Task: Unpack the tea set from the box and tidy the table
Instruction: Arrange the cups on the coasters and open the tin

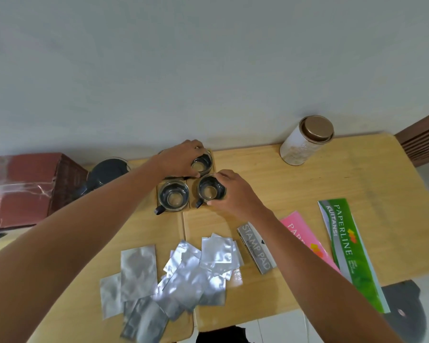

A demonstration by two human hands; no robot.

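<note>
Three glass tea cups with dark handles stand close together at the far middle of the wooden table (307,184). My left hand (181,159) grips the rim of the far cup (203,164). My right hand (230,191) holds the near right cup (209,190) from its right side. The third cup (173,199) stands free on a wooden coaster at the left of the right-hand cup. A dark glass teapot (107,173) sits left of the cups, partly behind my left forearm. The red-brown tea set box (22,186) stands at the far left.
Several silver foil pouches (183,271) lie scattered at the near middle. A grey stamp pad box (256,247), a pink booklet (300,231) and a green Paperline booklet (344,246) lie to the right. A white canister with a brown lid (305,142) stands by the wall.
</note>
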